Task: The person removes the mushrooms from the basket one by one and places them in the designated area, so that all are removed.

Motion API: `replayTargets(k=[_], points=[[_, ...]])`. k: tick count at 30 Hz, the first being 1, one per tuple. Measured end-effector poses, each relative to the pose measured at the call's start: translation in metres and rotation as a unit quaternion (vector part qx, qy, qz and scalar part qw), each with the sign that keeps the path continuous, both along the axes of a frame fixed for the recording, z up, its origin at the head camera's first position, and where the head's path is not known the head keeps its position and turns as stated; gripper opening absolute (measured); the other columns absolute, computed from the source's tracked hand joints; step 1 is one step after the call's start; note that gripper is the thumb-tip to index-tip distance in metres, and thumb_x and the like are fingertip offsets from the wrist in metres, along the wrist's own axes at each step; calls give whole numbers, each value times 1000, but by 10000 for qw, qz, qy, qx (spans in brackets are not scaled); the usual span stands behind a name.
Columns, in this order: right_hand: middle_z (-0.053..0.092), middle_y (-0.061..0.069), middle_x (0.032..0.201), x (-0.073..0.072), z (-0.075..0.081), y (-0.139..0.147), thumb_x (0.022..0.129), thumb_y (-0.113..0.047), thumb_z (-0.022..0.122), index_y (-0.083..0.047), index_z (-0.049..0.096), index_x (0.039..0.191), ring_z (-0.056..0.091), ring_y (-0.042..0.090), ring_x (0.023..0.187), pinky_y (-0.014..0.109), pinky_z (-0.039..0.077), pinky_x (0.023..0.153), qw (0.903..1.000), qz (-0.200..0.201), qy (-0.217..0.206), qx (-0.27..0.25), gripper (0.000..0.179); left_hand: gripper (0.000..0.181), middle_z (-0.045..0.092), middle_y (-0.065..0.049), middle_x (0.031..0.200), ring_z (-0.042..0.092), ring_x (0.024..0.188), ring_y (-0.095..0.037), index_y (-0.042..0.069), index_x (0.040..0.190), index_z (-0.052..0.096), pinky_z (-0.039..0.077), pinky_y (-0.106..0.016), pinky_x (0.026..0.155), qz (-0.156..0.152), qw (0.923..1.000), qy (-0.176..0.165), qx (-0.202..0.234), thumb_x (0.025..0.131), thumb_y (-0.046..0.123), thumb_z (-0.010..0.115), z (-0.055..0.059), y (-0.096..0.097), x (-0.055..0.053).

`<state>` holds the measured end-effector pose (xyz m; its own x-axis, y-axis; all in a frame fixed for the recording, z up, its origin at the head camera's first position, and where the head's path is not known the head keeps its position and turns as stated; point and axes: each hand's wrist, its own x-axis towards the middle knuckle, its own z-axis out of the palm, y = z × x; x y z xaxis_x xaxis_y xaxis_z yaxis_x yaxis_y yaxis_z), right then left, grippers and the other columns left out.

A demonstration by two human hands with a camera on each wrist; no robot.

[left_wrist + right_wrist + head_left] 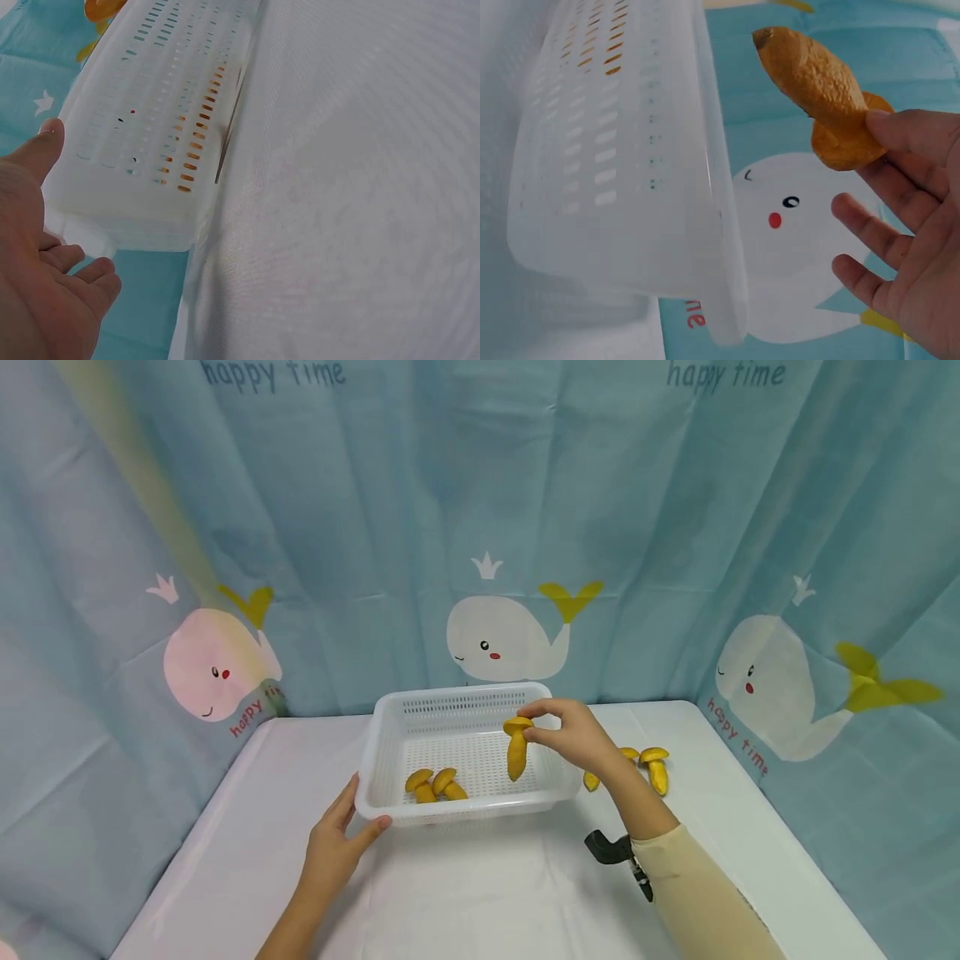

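Observation:
My right hand (573,735) pinches a yellow mushroom (517,752) by its cap, over the right part of a white plastic basket (468,812). Its stem hangs downward. In the right wrist view, thumb and forefinger grip the mushroom (810,75) while the other fingers are spread apart. Two more mushrooms lie inside the basket at the front left, one (420,783) beside the other (451,785). My left hand (333,847) holds the basket's front left corner. The left wrist view has its thumb (46,146) at the rim and its fingers bent around the corner.
On the white table (465,893), right of the basket, lies a mushroom (655,768); yellow mushroom parts (592,782) show beside it, partly hidden by the right arm. A blue whale-print curtain (637,652) encloses the back and sides. A black device (609,848) is at the right wrist.

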<state>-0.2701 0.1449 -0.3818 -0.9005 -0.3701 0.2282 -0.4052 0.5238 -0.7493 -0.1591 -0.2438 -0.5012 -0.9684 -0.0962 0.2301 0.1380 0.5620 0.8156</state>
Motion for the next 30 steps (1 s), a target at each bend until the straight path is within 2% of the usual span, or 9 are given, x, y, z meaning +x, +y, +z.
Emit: replayTargets(k=[4, 6, 11, 14, 18, 23, 30], points=[[70, -5, 125, 8, 3, 11, 93, -32, 78, -25, 74, 122, 57, 26, 130, 56, 46, 112, 9998, -169, 48, 22, 30, 96, 28, -7, 167, 37, 149, -35, 17, 164, 26, 38, -35, 114, -35, 10000, 22, -27, 88, 42, 80, 1, 0, -2], [69, -5, 127, 12, 3, 16, 93, -32, 78, -25, 74, 122, 56, 26, 131, 57, 45, 112, 9998, -195, 42, -17, 30, 96, 28, -7, 167, 37, 149, -34, 16, 163, 27, 38, -24, 114, -29, 10000, 57, 5, 88, 42, 80, 2, 0, -2], [66, -7, 133, 23, -4, 29, 93, -36, 77, -30, 73, 122, 52, 26, 137, 60, 41, 115, 9993, -287, -219, -104, 30, 96, 30, -6, 167, 39, 149, -31, 16, 163, 28, 32, -6, 108, 63, 10000, 24, -65, 88, 43, 80, 0, -2, 0], [65, -5, 134, 29, -6, 35, 92, -34, 78, -30, 73, 122, 53, 26, 135, 59, 47, 110, 9990, -386, -213, -90, 30, 96, 29, -4, 167, 39, 149, -29, 17, 163, 28, 29, 0, 104, 49, 10000, 21, -35, 87, 43, 81, -3, -2, 0], [67, -5, 130, 37, -7, 43, 91, -31, 80, -28, 75, 119, 57, 25, 129, 56, 53, 104, 9989, -449, 13, -137, 29, 95, 29, -1, 166, 39, 149, -27, 19, 163, 28, 28, 3, 102, -13, 9999, 104, 94, 87, 40, 82, -2, -1, -2], [68, -6, 126, 44, -9, 52, 91, -30, 80, -28, 75, 118, 60, 23, 125, 58, 49, 106, 9988, -426, 225, -119, 27, 94, 29, 1, 166, 39, 149, -26, 26, 163, 27, 27, 3, 102, 18, 9999, 84, 71, 87, 39, 82, -1, -1, -2], [69, -4, 125, 53, -16, 63, 93, -27, 79, -28, 74, 119, 63, 23, 118, 52, 55, 100, 9983, -520, 238, -140, 26, 95, 30, -3, 167, 39, 149, -27, 21, 163, 28, 27, 3, 101, 17, 9999, 62, 88, 87, 40, 82, -1, 0, -1]])
